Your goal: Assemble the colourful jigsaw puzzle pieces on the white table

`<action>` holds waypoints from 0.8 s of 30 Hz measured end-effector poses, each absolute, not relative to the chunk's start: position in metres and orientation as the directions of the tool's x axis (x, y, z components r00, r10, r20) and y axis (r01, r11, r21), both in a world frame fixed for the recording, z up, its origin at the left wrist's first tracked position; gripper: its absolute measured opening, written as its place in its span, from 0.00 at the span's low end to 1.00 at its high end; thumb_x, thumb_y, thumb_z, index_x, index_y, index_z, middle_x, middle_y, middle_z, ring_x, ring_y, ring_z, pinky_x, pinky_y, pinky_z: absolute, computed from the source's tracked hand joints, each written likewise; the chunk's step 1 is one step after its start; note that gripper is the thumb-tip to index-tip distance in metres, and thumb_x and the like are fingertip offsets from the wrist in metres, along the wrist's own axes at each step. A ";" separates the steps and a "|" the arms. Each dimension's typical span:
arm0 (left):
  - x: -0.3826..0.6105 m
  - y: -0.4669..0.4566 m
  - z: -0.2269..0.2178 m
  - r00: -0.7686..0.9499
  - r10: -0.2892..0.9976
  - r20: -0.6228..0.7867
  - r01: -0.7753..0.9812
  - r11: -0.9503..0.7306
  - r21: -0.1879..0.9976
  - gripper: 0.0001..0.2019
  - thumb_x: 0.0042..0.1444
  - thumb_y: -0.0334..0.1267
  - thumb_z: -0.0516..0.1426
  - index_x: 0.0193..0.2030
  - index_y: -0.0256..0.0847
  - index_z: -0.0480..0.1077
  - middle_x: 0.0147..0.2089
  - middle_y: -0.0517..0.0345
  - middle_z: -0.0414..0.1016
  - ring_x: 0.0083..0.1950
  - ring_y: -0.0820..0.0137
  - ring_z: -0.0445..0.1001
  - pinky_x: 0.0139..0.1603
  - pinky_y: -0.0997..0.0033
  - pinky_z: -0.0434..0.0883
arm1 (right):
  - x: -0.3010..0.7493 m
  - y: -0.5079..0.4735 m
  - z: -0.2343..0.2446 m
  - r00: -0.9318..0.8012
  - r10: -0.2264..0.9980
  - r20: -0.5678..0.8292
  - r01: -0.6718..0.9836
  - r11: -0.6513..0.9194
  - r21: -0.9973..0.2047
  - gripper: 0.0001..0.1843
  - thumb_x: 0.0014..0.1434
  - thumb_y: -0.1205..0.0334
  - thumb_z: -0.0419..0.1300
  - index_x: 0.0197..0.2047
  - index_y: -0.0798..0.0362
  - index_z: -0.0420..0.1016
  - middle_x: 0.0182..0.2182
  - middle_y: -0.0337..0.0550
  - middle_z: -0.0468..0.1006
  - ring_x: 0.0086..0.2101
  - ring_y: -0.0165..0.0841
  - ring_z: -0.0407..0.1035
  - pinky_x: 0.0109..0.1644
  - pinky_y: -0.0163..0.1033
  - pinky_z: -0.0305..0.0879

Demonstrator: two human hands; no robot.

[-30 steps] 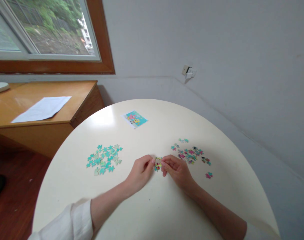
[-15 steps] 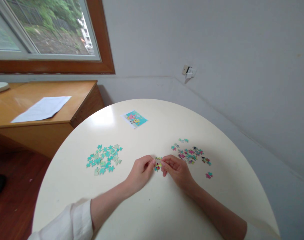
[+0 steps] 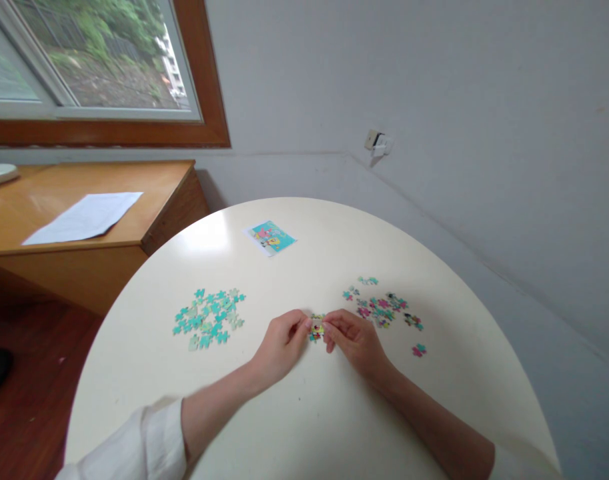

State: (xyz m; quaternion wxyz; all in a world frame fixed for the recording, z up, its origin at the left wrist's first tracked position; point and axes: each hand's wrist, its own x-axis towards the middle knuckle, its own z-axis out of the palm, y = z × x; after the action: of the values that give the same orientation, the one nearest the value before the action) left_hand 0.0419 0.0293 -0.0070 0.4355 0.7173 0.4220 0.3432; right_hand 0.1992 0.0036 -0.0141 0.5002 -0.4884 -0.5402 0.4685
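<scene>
Between my two hands, near the middle of the round table, are a few colourful jigsaw puzzle pieces (image 3: 317, 329) in yellow, red and teal. My left hand (image 3: 284, 340) pinches their left side between thumb and fingers. From the right, my right hand (image 3: 354, 340) pinches the other side, its fingers curled. Both hands partly cover these pieces, so how they join cannot be made out. Beyond my right hand lies a loose group of pink, teal and dark puzzle pieces (image 3: 383, 304). A heap of mostly teal and pale green pieces (image 3: 211, 317) lies to the left.
A picture card (image 3: 271, 238) lies towards the far side of the white round table (image 3: 304, 427). One pink and teal piece (image 3: 419, 350) sits apart at the right. A wooden desk (image 3: 164, 193) with a paper sheet (image 3: 87, 217) stands at the left, below a window.
</scene>
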 end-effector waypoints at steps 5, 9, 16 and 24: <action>0.041 0.030 -0.010 0.412 0.902 0.132 0.304 -0.273 0.913 0.17 0.57 0.45 0.47 0.22 0.38 0.59 0.20 0.64 0.57 0.24 0.76 0.56 0.26 0.76 0.55 | 0.199 0.004 -0.016 -0.017 0.996 0.090 0.068 0.091 -0.994 0.14 0.50 0.50 0.61 0.28 0.53 0.69 0.16 0.35 0.71 0.16 0.26 0.65 0.20 0.32 0.65; 0.041 0.030 -0.012 0.416 0.898 0.143 0.306 -0.286 0.908 0.16 0.58 0.43 0.46 0.23 0.38 0.59 0.20 0.64 0.58 0.24 0.76 0.56 0.26 0.76 0.56 | 0.199 0.004 -0.016 -0.019 0.995 0.094 0.070 0.095 -0.993 0.14 0.50 0.50 0.61 0.29 0.53 0.69 0.16 0.35 0.71 0.16 0.26 0.65 0.20 0.32 0.65; 0.040 0.030 -0.011 0.421 0.895 0.147 0.303 -0.292 0.907 0.15 0.58 0.42 0.46 0.23 0.38 0.59 0.21 0.64 0.58 0.24 0.76 0.56 0.26 0.76 0.56 | 0.200 0.004 -0.016 -0.015 0.996 0.086 0.066 0.087 -0.994 0.15 0.50 0.49 0.61 0.29 0.53 0.69 0.16 0.35 0.71 0.16 0.26 0.65 0.20 0.32 0.66; 0.041 0.030 -0.011 0.423 0.892 0.157 0.289 -0.297 0.910 0.15 0.58 0.42 0.47 0.23 0.38 0.59 0.21 0.64 0.58 0.24 0.76 0.56 0.26 0.76 0.56 | 0.200 0.003 -0.015 -0.014 0.996 0.086 0.047 0.087 -0.995 0.13 0.50 0.52 0.61 0.28 0.53 0.69 0.16 0.34 0.71 0.16 0.25 0.65 0.20 0.31 0.66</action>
State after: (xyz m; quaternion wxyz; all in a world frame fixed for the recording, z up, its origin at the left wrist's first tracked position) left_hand 0.0411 0.0296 -0.0111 0.4308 0.7252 0.4073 0.3502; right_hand 0.1996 0.0035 -0.0155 0.5064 -0.4865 -0.5358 0.4688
